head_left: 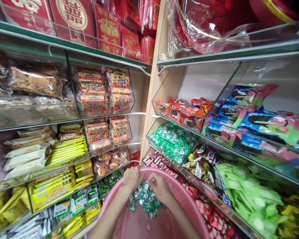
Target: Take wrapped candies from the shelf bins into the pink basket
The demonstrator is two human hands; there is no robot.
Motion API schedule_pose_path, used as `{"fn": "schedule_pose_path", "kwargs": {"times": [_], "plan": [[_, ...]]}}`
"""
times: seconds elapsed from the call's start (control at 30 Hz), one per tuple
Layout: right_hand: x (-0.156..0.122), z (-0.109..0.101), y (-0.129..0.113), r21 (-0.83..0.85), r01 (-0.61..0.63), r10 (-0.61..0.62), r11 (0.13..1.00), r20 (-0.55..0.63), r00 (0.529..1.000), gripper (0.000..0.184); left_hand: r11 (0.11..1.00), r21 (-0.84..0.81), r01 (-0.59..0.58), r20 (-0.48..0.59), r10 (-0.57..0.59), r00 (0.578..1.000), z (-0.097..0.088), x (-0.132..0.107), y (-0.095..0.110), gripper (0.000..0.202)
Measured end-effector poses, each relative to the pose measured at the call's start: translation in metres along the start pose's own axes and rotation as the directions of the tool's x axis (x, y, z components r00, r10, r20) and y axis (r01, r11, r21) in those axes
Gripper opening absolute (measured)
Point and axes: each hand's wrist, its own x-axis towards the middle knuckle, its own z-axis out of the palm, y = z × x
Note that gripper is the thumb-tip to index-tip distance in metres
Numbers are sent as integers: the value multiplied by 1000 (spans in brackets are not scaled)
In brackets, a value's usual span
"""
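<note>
A pink plastic basket with a perforated side is directly below me. Inside it lies a heap of small green-wrapped candies, with bare pink bottom showing nearer to me. My left hand is closed over the heap's far left side, close to the basket's far rim, its knuckles up. My right hand reaches in from the right, fingers bent and fingertips together at the edge of the heap. What either hand holds is hidden by the fingers.
Glass-fronted shelves rise on both sides. At right, a bin of green candies sits above red-wrapped candies, beside light green packets. Left shelves hold packaged bars and yellow packets. A wooden post stands in the corner.
</note>
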Motion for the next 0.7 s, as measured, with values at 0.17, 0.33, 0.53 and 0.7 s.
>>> {"fn": "schedule_pose_path", "kwargs": {"times": [0.17, 0.33, 0.53, 0.7], "plan": [[3, 27, 17, 388, -147, 140, 910, 47, 989, 11, 1000, 27, 14, 34, -15, 999, 0, -3, -2, 39], [-3, 47, 17, 398, -120, 117, 910, 31, 993, 13, 1000, 31, 3, 44, -4, 999, 0, -6, -4, 39], [-7, 54, 19, 294, -58, 63, 954, -8, 998, 24, 999, 35, -22, 48, 20, 999, 1, -9, -3, 40], [-14, 37, 4, 92, -5, 13, 996, -88, 996, 28, 998, 49, -30, 48, 27, 998, 0, -9, 0, 38]]}}
